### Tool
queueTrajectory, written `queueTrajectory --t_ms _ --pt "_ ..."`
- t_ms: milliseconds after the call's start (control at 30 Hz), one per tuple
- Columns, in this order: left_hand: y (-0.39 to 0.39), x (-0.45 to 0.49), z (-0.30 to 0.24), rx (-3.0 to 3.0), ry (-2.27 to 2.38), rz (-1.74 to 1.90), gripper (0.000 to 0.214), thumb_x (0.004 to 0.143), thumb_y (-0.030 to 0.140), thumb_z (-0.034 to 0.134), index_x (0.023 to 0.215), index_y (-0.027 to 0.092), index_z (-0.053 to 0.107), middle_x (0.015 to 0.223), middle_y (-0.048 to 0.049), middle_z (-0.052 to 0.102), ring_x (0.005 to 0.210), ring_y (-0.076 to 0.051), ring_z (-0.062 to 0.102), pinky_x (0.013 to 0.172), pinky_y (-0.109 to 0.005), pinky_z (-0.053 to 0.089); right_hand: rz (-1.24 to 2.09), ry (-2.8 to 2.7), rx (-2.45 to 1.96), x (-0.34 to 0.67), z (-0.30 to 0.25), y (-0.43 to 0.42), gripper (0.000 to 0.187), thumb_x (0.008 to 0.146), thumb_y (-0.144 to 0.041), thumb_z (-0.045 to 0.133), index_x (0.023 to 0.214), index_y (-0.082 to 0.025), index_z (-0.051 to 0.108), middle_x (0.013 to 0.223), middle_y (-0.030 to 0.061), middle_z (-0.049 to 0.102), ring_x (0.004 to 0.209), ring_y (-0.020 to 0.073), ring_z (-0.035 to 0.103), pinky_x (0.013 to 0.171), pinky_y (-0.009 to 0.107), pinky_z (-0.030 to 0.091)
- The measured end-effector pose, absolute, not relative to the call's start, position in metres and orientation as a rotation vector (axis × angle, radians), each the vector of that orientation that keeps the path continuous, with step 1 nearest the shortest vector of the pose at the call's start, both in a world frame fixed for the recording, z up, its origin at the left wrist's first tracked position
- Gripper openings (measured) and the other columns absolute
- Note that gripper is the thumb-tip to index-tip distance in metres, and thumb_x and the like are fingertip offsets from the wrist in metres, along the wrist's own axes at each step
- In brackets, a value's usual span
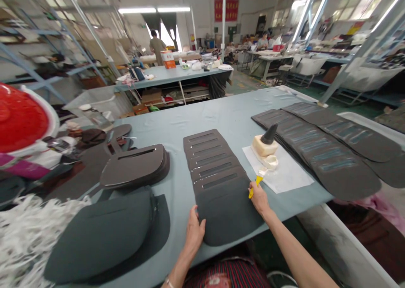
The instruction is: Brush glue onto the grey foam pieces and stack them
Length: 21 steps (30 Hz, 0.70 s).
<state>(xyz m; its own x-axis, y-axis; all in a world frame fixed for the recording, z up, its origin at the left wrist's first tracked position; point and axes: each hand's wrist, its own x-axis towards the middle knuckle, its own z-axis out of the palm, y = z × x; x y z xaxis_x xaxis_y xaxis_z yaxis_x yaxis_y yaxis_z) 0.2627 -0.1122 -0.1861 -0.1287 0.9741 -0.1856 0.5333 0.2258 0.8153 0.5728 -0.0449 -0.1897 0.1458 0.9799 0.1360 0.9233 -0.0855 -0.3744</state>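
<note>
Overlapping dark grey panels [226,212] lie in front of me, several with a long slot across them. My left hand [194,232] rests at the left edge of the nearest panel, thumb and fingers apart. My right hand [260,200] is closed on a brush with a yellow handle [259,180], beside the panels' right edge. The brush's whitish tip is near a cream-coloured container [265,146] with a black cone [270,134] on it. White paste shows around the container's near end. A white sheet [286,176] lies beneath it.
More slotted panels [319,146] overlap on the right of the blue-grey table [221,112]. Stacks of dark panels [136,165] and larger curved pieces [104,233] lie left, beside white strips [28,241] and a red tub [22,119]. Another person [157,47] stands far back.
</note>
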Motion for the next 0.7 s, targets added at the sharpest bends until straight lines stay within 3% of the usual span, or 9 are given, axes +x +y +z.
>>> queueTrajectory --t_ms 267,500,600,700 --pt "-0.116 0.269 -0.187 1.492 1.817 0.771 0.052 0.074 0.024 0.048 0.123 0.013 0.035 0.109 -0.0115 0.049 0.104 -0.023 0.051 0.095 -0.042 0.041 0.158 -1.722 -2.221 0.583 -0.173 -0.049 0.025 0.086 -0.039 0.052 0.099 -0.019 0.045 0.089 0.004 0.052 0.063 0.0133 0.05 0.052 0.024 0.027" --pt "-0.116 0.273 -0.187 1.543 1.868 0.72 0.049 0.077 0.026 0.045 0.122 0.011 0.035 0.109 -0.0127 0.048 0.103 -0.023 0.051 0.094 -0.041 0.042 0.266 -1.781 -2.222 0.592 -0.178 -0.072 0.022 0.082 -0.015 0.049 0.104 -0.019 0.046 0.092 0.0038 0.052 0.065 0.0127 0.051 0.055 0.025 0.029" --pt "-0.117 0.274 -0.184 1.567 1.978 0.659 0.045 0.08 0.033 0.044 0.119 0.011 0.04 0.108 -0.014 0.048 0.1 -0.025 0.052 0.091 -0.043 0.044 0.167 -1.766 -2.229 0.599 -0.172 -0.07 0.019 0.088 -0.031 0.048 0.104 -0.019 0.049 0.09 0.0061 0.054 0.071 0.0161 0.054 0.055 0.025 0.031" --pt "-0.116 0.264 -0.181 1.555 2.097 0.673 0.051 0.079 0.049 0.042 0.112 0.011 0.046 0.108 -0.0156 0.049 0.1 -0.028 0.054 0.09 -0.046 0.045 0.052 -1.68 -2.266 0.621 -0.149 -0.054 0.031 0.091 -0.042 0.043 0.112 -0.021 0.051 0.087 0.0069 0.057 0.071 0.0181 0.055 0.056 0.026 0.032"
